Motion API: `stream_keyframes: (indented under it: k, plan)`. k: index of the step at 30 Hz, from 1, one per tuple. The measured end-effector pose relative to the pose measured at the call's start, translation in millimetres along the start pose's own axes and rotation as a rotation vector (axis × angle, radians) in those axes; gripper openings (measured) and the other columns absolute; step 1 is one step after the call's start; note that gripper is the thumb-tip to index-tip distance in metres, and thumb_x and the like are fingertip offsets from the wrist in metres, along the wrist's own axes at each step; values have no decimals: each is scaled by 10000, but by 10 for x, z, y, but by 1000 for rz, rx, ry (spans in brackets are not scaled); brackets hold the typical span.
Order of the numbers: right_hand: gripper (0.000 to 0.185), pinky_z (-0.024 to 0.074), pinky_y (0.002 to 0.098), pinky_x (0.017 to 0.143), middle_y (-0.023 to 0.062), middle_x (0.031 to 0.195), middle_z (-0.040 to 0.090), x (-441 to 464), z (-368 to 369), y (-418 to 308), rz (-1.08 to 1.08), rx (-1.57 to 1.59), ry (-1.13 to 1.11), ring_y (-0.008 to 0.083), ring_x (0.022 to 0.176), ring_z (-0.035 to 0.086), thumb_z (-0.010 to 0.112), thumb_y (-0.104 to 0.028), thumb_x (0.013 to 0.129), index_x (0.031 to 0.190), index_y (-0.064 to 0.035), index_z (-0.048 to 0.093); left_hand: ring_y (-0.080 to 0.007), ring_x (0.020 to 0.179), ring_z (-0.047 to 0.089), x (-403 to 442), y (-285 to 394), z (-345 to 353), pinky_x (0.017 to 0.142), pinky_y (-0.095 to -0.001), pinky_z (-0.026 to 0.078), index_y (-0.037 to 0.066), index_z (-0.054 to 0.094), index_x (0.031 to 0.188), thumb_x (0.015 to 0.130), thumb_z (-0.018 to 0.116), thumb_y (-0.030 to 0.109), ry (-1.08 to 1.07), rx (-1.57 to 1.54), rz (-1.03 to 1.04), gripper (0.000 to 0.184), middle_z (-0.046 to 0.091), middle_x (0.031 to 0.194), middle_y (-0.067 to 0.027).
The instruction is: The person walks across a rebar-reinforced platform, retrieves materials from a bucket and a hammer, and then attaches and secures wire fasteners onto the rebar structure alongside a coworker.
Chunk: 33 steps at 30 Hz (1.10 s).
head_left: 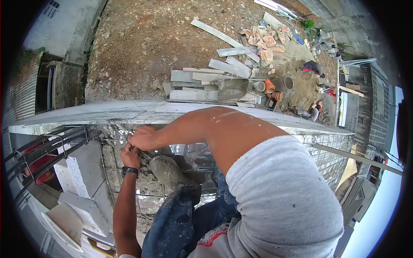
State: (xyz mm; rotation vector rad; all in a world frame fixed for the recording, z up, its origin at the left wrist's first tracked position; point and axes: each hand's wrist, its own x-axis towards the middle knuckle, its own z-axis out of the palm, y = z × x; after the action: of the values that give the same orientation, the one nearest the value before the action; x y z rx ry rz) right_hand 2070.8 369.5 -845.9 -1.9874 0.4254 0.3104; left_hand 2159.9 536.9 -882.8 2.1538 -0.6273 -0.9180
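Observation:
My right hand (144, 138) is closed in a fist at the inner face of a long pale formwork board (107, 115). A thin curved wire (129, 132) shows at its fingers. Just below it, my left hand (130, 155), with a dark watch on the wrist, has its fingers pinched together; what they hold is hidden. Both hands are over thin steel bars (105, 167) lying above rough, wet-looking concrete. My boot (165, 170), coated in cement, stands close to the right of my left hand.
A rebar cage (51, 148) runs off to the left above pale blocks (84, 172). Beyond the board, far below, lie planks (189, 77), a wheelbarrow (232, 89), orange buckets (269, 86) and heaped sacks (267, 41). Two people (313, 68) bend over near a sand pile.

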Motion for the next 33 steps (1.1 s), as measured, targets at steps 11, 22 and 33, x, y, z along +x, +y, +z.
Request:
stream_keyframes:
  k: [11, 22, 33]
  plan:
    - [267, 558, 485, 790, 175, 973, 663, 111, 98, 63, 261, 510, -29, 347, 918, 692, 579, -268, 905, 943, -26, 685, -390, 802, 694, 18, -151, 94, 695, -457, 513, 1, 660, 1027, 947, 670, 297, 195, 427, 165, 306, 727, 926, -213]
    - [272, 560, 479, 789, 156, 1024, 625, 130, 253, 165, -60, 156, 47, 332, 949, 668, 578, -274, 906, 971, -30, 678, -178, 773, 593, 152, 47, -85, 686, -373, 478, -41, 650, 1051, 958, 598, 174, -77, 299, 192, 240, 699, 870, -129]
    - [259, 567, 427, 717, 110, 1148, 491, -22, 176, 513, -704, -535, 118, 287, 1028, 584, 589, -243, 892, 1067, -57, 627, -96, 684, 544, 14, 324, -160, 617, -307, 450, 3, 624, 895, 885, 780, 159, 14, 427, 170, 221, 633, 759, -26]
